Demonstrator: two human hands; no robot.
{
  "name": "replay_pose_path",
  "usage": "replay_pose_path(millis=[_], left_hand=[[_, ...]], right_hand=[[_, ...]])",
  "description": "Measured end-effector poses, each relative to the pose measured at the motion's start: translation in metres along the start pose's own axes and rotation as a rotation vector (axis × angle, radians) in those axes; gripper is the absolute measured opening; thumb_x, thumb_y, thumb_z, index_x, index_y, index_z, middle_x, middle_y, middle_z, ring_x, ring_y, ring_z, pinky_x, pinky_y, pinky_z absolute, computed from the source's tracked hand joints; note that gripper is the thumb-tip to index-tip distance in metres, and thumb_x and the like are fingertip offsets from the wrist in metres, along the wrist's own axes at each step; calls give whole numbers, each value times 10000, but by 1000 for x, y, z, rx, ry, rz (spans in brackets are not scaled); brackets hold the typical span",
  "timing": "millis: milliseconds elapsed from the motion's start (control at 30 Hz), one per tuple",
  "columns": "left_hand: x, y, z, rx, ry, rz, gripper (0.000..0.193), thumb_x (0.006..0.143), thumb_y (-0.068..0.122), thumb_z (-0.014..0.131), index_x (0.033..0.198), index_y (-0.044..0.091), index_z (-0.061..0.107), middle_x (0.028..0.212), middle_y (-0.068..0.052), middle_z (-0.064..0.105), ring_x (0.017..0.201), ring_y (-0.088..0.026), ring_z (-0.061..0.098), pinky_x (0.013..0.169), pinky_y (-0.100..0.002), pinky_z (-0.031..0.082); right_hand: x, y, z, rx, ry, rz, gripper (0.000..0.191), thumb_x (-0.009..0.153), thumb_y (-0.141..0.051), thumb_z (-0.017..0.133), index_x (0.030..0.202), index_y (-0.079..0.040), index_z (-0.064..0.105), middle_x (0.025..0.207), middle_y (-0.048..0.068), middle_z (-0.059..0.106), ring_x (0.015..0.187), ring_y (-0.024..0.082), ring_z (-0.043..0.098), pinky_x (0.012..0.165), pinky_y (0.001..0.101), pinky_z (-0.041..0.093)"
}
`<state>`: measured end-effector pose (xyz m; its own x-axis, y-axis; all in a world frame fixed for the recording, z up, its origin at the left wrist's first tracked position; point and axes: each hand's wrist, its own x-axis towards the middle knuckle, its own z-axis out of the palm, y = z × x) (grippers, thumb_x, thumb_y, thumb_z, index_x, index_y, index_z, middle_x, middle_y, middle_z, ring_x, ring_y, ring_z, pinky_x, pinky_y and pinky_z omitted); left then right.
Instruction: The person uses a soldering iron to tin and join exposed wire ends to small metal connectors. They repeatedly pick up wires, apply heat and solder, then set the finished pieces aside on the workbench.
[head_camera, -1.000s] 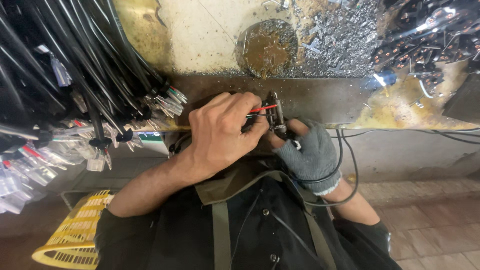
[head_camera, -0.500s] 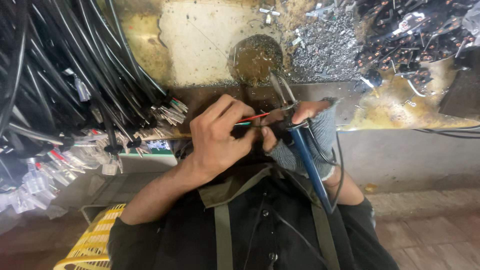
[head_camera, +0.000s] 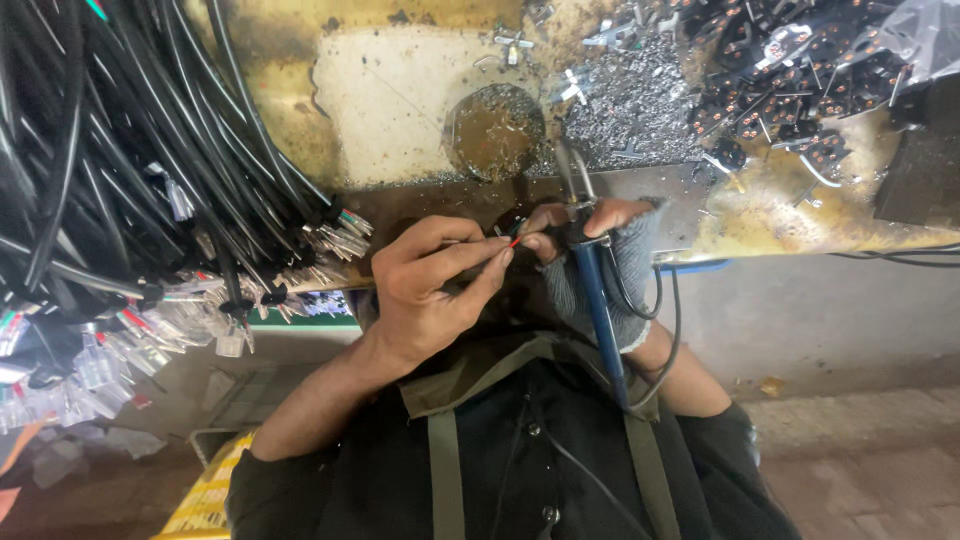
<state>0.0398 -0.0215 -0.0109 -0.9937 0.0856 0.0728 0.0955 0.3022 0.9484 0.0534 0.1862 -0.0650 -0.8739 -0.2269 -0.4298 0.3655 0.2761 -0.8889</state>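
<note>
My bare left hand pinches thin red and green wires between thumb and fingers. My right hand, in a grey fingerless glove, touches the same wire ends and grips a blue-handled soldering tool. The tool's metal tip points away from me over the stained yellow workbench. A black cord loops from the tool around my right wrist. Both hands meet at the bench's front edge, above my dark jacket.
A thick bundle of black cables with clear connectors hangs at the left. Metal scraps and a round brown patch lie on the bench. Small dark parts are heaped at top right. A yellow basket is at lower left.
My right hand has turned the tool so its blue handle slants down towards me and its tip points at the bench. The left hand keeps its pinch on the wires.
</note>
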Motion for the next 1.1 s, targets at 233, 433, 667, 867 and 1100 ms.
replay_pose_path(millis=[233,433,667,867,1100], left_hand=[[16,7,-9,268,-136,-123,85,957,129,791,1012,65,780,716,-101,658,585,-213,629,542,-345,464],[43,11,-13,467,-38,-134,156,990,171,746,864,82,722,682,-108,635,562,-292,613,532,-384,438],[47,18,-15,464,-108,-163,245,935,183,757,731,69,682,619,-116,620,530,-304,606,525,-388,445],[10,19,-15,167,-8,-242,69,987,97,743,981,28,746,738,-91,684,577,-188,657,553,-314,490],[-11,-2,14,214,113,28,96,914,21,788,994,37,738,718,-59,651,577,-183,630,550,-317,488]], right_hand=[[-1,-14,9,-320,181,-320,248,954,18,746,1048,-99,548,932,46,687,880,134,661,787,258,497],[-8,-13,7,-126,233,-353,557,977,10,764,1175,-93,253,966,35,691,887,113,680,831,252,504],[-16,-29,-3,139,280,-380,550,936,-62,762,1214,-108,290,1056,39,599,942,134,707,807,244,586],[-36,-30,-14,-329,239,-485,265,955,-120,784,1133,-74,594,966,88,689,876,177,681,764,301,544],[-20,-17,-14,-47,96,-509,375,1013,-298,731,1200,4,614,1072,117,714,979,205,724,817,316,579]])
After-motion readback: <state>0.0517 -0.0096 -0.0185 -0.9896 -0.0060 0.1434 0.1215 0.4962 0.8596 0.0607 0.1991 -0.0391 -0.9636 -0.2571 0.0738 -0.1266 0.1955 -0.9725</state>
